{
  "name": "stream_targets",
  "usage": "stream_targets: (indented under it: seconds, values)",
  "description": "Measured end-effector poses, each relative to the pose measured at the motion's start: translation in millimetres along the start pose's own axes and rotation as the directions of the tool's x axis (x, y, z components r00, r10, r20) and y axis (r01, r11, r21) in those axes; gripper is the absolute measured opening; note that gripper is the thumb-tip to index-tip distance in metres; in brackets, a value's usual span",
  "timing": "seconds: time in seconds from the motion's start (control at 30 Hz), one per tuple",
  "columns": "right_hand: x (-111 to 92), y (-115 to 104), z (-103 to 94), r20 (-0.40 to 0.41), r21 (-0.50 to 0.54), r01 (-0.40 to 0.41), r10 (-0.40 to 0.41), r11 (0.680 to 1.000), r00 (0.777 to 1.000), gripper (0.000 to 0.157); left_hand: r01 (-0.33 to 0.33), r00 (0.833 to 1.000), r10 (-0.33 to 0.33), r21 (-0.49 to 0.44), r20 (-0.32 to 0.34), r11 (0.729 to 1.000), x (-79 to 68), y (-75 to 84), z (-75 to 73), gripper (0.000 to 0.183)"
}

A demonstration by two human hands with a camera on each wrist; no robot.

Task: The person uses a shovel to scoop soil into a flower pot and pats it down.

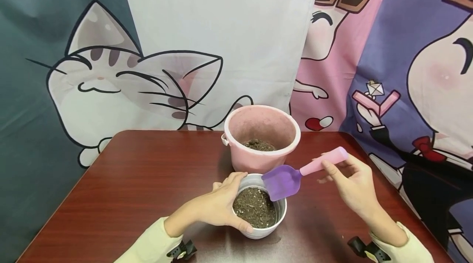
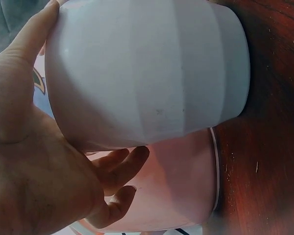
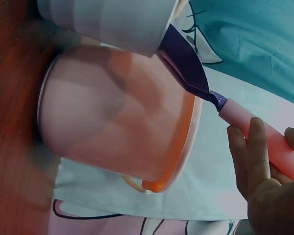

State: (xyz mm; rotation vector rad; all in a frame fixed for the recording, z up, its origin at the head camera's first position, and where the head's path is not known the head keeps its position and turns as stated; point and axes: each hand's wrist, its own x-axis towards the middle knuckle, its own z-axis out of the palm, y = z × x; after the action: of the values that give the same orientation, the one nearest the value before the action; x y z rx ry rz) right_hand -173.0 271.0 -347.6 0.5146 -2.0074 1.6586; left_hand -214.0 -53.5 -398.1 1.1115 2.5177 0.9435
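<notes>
A white flower pot (image 1: 281, 209) with dark soil (image 1: 255, 207) stands upright on the table. My left hand (image 1: 218, 201) holds the pot at its rim, thumb on the near side and fingers on the far side. In the left wrist view the pot's ribbed wall (image 2: 157, 73) fills the space beside the palm. My right hand (image 1: 356, 185) grips the pink handle of a garden trowel (image 1: 282, 183). Its purple blade slants down over the pot's right rim, and no soil shows on it. In the right wrist view the thumb and fingers pinch the handle (image 3: 279, 147).
Just behind the pot stands a larger pink bucket (image 1: 258, 162) with some soil at its bottom and a handle lug on its left. The red-brown wooden table (image 1: 148, 181) ends at a printed cartoon cloth (image 1: 221, 12) hung behind it.
</notes>
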Motion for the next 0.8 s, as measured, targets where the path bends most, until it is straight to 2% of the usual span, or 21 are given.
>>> stream_targets:
  seconds: [0.13,0.23,0.3,0.37,0.43,0.47,0.53,0.6,0.63,0.7,0.8]
  values:
    - [6,3,-3.0,-0.033,0.060,-0.078,0.080,0.995,0.996,0.005,0.008,1.000,-0.008,-0.011,-0.003,1.000,0.4,1.0,-0.5,0.136]
    - [13,4,-5.0,-0.046,0.113,-0.133,0.138,0.985,0.989,0.008,0.006,1.000,-0.007,-0.051,-0.027,0.999,-0.4,0.7,-2.9,0.140]
    - [20,3,-5.9,-0.047,0.162,-0.143,0.153,0.976,0.987,0.011,0.002,0.997,-0.010,-0.096,-0.075,0.995,-1.3,-0.3,-5.7,0.137]
    - [30,1,-5.7,-0.048,0.235,-0.134,0.149,0.963,0.988,0.013,-0.004,0.986,-0.018,-0.125,-0.168,0.992,-1.2,-1.6,-9.2,0.130]
    - [43,-1,-4.9,-0.061,0.298,-0.103,0.127,0.949,0.990,0.015,-0.020,0.954,-0.027,-0.153,-0.299,0.988,1.4,-3.6,-13.7,0.119]
    - [50,-2,-4.8,-0.057,0.317,-0.079,0.102,0.945,0.993,0.015,-0.026,0.928,-0.035,-0.158,-0.371,0.987,3.8,-4.1,-16.4,0.113]
    - [66,-2,-4.7,-0.029,0.312,-0.031,0.043,0.950,0.999,0.017,-0.033,0.864,-0.046,-0.149,-0.501,0.988,11.3,-5.8,-22.1,0.101]
    - [82,0,-3.9,0.001,0.263,0.002,-0.002,0.965,1.000,0.019,-0.034,0.808,-0.053,-0.135,-0.586,0.990,20.5,-8.7,-27.5,0.091]
    - [89,2,-2.7,0.009,0.237,0.007,-0.009,0.971,1.000,0.021,-0.027,0.790,-0.061,-0.134,-0.610,0.991,25.4,-9.5,-29.9,0.089]
    - [103,8,1.7,0.039,0.155,0.002,-0.008,0.988,0.999,0.023,-0.009,0.769,-0.076,-0.130,-0.634,0.991,36.0,-12.3,-33.4,0.086]
    - [122,22,12.9,0.075,0.110,-0.032,0.024,0.993,0.997,0.025,0.009,0.754,-0.108,-0.154,-0.648,0.988,51.6,-17.2,-35.6,0.088]
